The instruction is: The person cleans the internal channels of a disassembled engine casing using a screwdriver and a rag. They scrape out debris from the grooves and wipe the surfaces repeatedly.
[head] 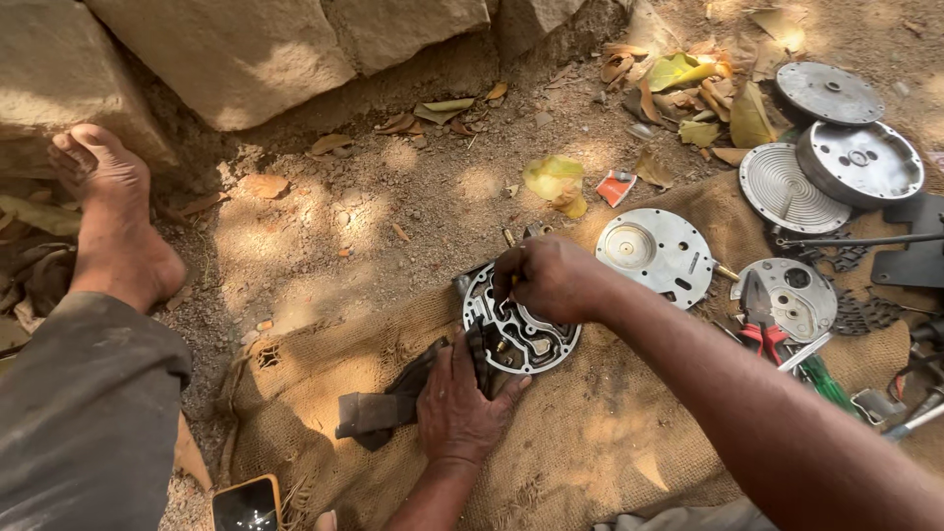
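A burlap sack (610, 442) spreads over the dirt ground (393, 206) across the lower right of the frame. On it lie a round cutout metal plate (521, 329) at centre, a plain silver disc (654, 251) to its right, red-handled pliers (762, 329), and a phone (246, 503) at its lower-left edge. Dry leaves (688, 88) scatter the ground at upper right.

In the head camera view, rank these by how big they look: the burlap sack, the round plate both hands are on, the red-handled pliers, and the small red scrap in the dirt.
Largest to smallest:
1. burlap sack
2. round plate under the left hand and right hand
3. red-handled pliers
4. red scrap, which lies farther away, so its gap to the pliers is unsure
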